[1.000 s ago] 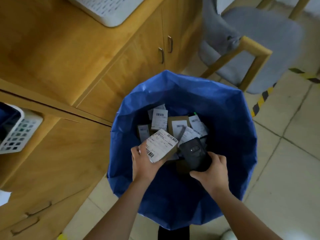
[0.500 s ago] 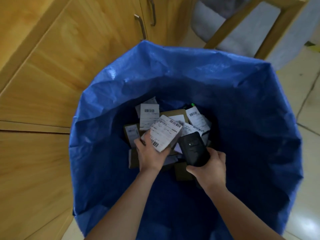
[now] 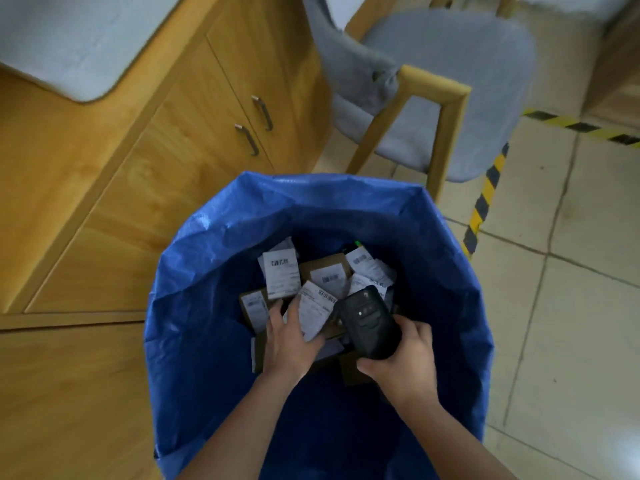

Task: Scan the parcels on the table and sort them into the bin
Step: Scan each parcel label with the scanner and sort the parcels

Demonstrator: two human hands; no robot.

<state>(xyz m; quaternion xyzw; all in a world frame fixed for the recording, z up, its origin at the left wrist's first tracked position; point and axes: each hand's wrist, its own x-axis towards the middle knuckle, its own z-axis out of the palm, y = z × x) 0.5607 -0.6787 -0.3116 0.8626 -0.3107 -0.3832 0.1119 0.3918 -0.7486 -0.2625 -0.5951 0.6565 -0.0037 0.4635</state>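
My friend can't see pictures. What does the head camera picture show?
A person's left hand holds a labelled parcel inside a blue bin, above other labelled parcels, while the right hand grips a black scanner beside it. A wooden cabinet and a grey chair stand behind the bin.

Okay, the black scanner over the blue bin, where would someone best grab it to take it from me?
By its free top half, coming from the far side. The right hand wraps the lower end of the scanner, leaving the top end bare and pointing away; its narrow sides suit a thumb-and-fingers pinch. The left hand holds a parcel.
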